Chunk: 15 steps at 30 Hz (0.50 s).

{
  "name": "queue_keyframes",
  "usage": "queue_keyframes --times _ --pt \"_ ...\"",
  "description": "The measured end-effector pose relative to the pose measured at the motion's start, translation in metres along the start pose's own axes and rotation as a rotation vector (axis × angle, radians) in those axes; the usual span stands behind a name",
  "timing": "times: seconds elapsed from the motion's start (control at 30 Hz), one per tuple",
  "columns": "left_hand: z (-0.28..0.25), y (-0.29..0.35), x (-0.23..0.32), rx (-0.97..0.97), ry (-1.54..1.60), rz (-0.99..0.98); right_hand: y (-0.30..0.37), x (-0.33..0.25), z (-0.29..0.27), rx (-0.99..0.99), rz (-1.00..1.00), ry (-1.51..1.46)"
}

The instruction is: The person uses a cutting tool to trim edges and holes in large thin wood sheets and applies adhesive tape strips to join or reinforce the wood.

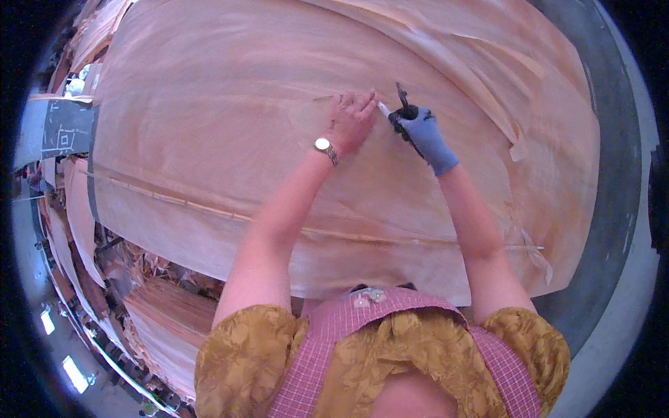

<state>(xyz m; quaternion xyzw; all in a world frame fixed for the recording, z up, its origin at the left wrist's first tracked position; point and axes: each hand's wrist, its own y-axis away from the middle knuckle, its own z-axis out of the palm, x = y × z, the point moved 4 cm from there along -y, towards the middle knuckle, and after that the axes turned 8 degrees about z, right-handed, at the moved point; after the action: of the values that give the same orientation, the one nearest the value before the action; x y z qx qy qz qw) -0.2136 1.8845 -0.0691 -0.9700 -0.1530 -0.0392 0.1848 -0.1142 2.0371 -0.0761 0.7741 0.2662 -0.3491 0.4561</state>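
Note:
My left hand [352, 124], bare and with a watch [323, 145] on the wrist, rests on a large sheet of thin reddish-brown wood veneer [209, 118]. Its fingers are stretched out and point away from me, the tips close to the right hand's tool. A blue-grey glove with dark fingers covers my right hand [418, 130], which is closed around a slim dark hand tool [402, 95]. A whitish tip [382, 108] sticks out on its left side toward my left fingertips. The glove hides the rest of the tool, so its exact kind cannot be made out.
A long thin stick [174, 200] lies across the sheet nearer to me. Loose veneer folds [488, 90] overlap at the upper right. Stacked veneer [171, 313] and scraps sit at the lower left. A dark board with white markings [67, 129] stands left.

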Motion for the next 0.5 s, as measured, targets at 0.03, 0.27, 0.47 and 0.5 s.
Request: queue_keyframes --times 0.03,0.27,0.47,0.5 --pt "0.004 0.003 0.002 0.01 -0.013 0.014 -0.002 0.003 -0.008 0.115 -0.129 0.237" --pt "-0.005 -0.009 -0.05 -0.091 0.217 -0.252 0.023 -0.051 -0.016 -0.104 -0.124 0.3" --pt "-0.079 0.134 -0.09 0.729 0.222 -0.795 0.079 -0.062 0.085 -0.598 0.014 0.05" --pt "-0.089 0.16 -0.071 0.716 0.263 -0.897 0.083 -0.068 0.104 -0.666 -0.026 0.05"
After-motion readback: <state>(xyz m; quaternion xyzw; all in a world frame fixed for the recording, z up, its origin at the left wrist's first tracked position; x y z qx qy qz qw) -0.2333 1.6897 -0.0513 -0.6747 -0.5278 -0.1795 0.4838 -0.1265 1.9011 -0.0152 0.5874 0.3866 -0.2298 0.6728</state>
